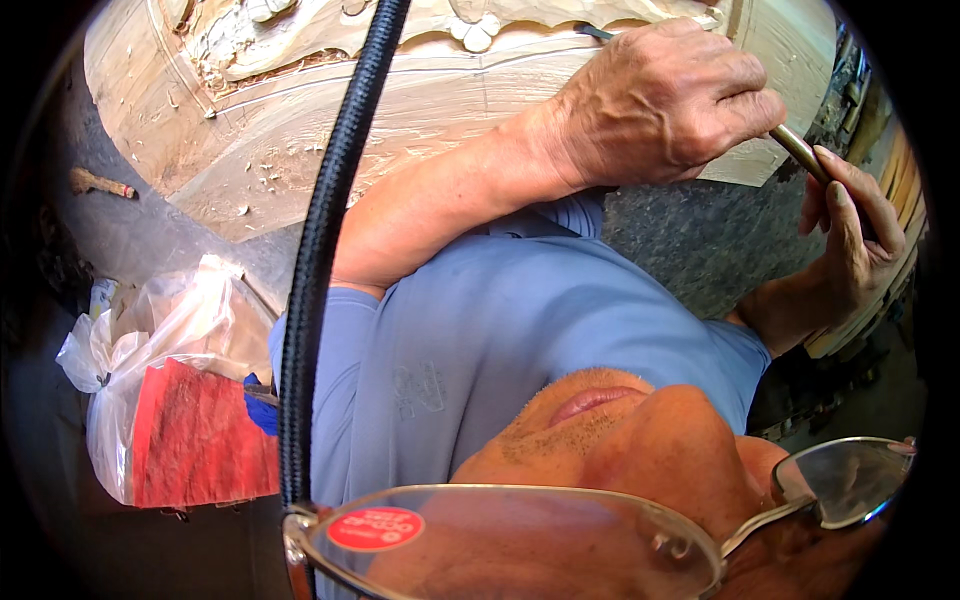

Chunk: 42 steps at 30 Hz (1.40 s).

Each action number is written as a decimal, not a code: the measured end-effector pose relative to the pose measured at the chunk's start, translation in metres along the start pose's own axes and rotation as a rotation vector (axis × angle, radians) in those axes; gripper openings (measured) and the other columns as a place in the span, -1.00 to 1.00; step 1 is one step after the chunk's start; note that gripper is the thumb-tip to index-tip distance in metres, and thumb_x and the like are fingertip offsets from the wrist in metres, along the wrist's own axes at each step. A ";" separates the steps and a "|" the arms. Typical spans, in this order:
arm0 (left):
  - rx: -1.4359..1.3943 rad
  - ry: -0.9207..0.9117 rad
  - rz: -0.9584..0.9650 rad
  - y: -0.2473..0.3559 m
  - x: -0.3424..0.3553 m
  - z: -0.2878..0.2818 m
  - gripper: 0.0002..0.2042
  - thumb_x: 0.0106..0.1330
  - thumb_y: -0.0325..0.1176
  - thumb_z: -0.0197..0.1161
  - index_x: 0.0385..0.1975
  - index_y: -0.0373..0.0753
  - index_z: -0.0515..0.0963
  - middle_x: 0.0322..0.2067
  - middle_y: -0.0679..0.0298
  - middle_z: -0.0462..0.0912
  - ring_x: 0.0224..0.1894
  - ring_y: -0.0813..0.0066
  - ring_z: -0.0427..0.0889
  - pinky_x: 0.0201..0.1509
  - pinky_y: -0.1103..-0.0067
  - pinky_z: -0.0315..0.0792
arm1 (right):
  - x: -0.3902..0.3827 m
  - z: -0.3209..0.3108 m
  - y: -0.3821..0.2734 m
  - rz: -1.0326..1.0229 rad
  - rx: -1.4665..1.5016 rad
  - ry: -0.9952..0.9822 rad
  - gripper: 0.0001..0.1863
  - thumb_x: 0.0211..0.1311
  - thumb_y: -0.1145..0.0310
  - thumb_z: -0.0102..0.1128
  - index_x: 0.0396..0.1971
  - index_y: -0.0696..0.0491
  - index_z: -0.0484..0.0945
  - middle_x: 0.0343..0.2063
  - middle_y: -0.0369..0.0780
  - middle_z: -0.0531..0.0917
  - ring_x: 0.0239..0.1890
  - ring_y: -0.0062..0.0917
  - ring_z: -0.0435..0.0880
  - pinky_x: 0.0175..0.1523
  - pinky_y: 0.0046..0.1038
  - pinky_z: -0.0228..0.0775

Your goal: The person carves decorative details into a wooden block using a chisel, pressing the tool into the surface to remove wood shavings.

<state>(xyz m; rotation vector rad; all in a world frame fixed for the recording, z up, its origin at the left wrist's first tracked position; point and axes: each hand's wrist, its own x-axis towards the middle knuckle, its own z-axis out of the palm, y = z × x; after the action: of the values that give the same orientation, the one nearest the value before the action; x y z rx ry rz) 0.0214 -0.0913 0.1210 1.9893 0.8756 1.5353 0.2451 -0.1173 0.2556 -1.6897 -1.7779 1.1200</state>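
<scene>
A large pale wooden panel [420, 110] with a carved relief edge and pencilled lines lies at the top of the head view. My left hand [665, 100] is closed round a carving chisel, its forearm crossing from the left over the near part of the panel. The tool's dark metal tip [592, 32] shows beyond that fist, at the edge of the carving. On the other side of the fist sticks out the chisel's brownish handle [800, 153]. My right hand [860, 220] grips the handle's end with fingers and thumb. The middle of the chisel is hidden by my left hand.
Wood chips [265, 178] are scattered on the panel. Left of it lies a short wooden-handled piece [103, 184] on the grey surface. A clear plastic bag [150, 330] and a red sheet-like item [205, 435] are at lower left. Several tools [850, 75] line the right; a black braided cable [340, 180] hangs in front.
</scene>
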 end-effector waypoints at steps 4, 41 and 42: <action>0.022 -0.021 0.012 -0.002 -0.001 0.001 -0.86 0.20 -0.38 0.26 -0.26 -0.15 0.66 -0.41 0.32 0.59 -0.36 0.38 0.66 -0.26 0.48 0.56 | 0.000 0.003 0.003 0.021 0.051 0.034 -0.76 0.39 0.43 0.28 -0.04 0.20 0.75 -0.42 -0.15 0.75 -0.57 -0.66 0.58 -0.50 -0.65 0.20; -0.021 0.086 0.087 -0.011 0.001 0.001 -0.62 0.17 -0.50 0.28 0.01 -0.49 0.60 -0.26 0.07 0.58 -0.27 0.19 0.60 -0.23 0.37 0.50 | 0.040 -0.034 -0.002 -0.030 -0.171 -0.262 -0.71 0.51 0.37 0.17 0.08 0.14 0.71 -0.40 -0.20 0.70 -0.51 -0.69 0.54 -0.43 -0.64 0.27; -0.016 0.091 0.092 -0.012 0.000 0.002 -0.62 0.17 -0.50 0.28 0.01 -0.49 0.60 -0.26 0.07 0.58 -0.27 0.19 0.60 -0.23 0.37 0.50 | 0.040 -0.032 -0.002 -0.033 -0.166 -0.252 -0.70 0.51 0.36 0.17 0.09 0.14 0.70 -0.40 -0.20 0.70 -0.50 -0.69 0.54 -0.43 -0.64 0.27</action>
<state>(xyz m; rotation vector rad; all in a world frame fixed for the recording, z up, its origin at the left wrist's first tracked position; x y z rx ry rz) 0.0207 -0.0831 0.1128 1.9868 0.8153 1.6898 0.2632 -0.0708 0.2670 -1.6646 -2.0981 1.2473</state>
